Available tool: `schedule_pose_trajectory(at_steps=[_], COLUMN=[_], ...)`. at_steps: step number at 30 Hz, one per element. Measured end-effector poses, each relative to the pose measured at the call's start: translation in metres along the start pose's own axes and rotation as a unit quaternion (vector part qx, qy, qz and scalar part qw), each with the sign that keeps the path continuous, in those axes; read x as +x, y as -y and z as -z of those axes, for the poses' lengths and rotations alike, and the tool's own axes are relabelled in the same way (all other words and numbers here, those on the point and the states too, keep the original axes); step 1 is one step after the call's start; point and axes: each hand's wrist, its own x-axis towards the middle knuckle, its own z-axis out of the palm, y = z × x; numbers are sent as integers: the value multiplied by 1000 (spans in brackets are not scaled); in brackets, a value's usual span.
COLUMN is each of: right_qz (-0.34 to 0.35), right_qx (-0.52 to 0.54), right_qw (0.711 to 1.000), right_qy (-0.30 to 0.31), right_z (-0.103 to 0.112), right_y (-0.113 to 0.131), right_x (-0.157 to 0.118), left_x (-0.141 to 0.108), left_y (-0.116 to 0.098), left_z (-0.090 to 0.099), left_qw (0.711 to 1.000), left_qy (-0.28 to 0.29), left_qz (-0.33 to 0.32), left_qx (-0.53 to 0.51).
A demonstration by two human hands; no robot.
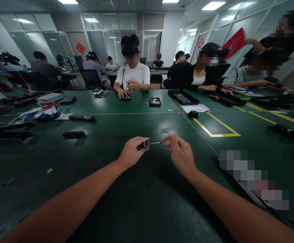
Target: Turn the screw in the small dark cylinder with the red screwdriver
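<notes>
My left hand (pixel 134 151) is closed around a small black cylindrical part (pixel 146 144), whose round, ringed end faces right. Between the fingers of my right hand (pixel 181 152) is a screwdriver (pixel 162 142) with a clear handle and a red collar. Its thin metal shaft points left, and the tip meets the end of the cylinder or lies just in front of it; I cannot tell which. Both hands are raised over the middle of the green table (pixel 126 202).
A dark pen-like tool (pixel 82 117) and a black block (pixel 73 135) lie to the left, near cables and red-handled tools (pixel 50 105). Ahead are a small black box (pixel 193 114) and a black tray of parts (pixel 183 97). Across the table a person in white (pixel 134 76) handles a green item.
</notes>
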Motion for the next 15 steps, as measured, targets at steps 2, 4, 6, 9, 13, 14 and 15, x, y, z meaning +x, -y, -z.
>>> schedule_pose_trajectory(at_steps=[2,4,6,9,13,14,15], right_qz=[6,14,23,35,23,22,24], right_qx=[-20,-19,-12,-17,-42,-50,-59], right_qw=[1000,1000,999,999,999,998,998], right_qy=[-7,-17,-22,-11,13,16,17], right_z=[1,1,0,-1,0,1,2], right_y=[2,2,1,-1,0,1,2], right_x=[-1,-1,-1,-1,0,0,0], left_x=[0,0,0,1,1,1,1], left_y=[-2,-4,-4,-2,-1,-1,-2], left_z=[0,1,1,0,0,0,0], left_qw=[1000,1000,1000,1000,1000,1000,1000], left_qy=[6,9,7,1,7,7,7], left_qz=[1,-1,-1,-1,-1,1,5], left_qx=[1,1,3,5,8,9,10])
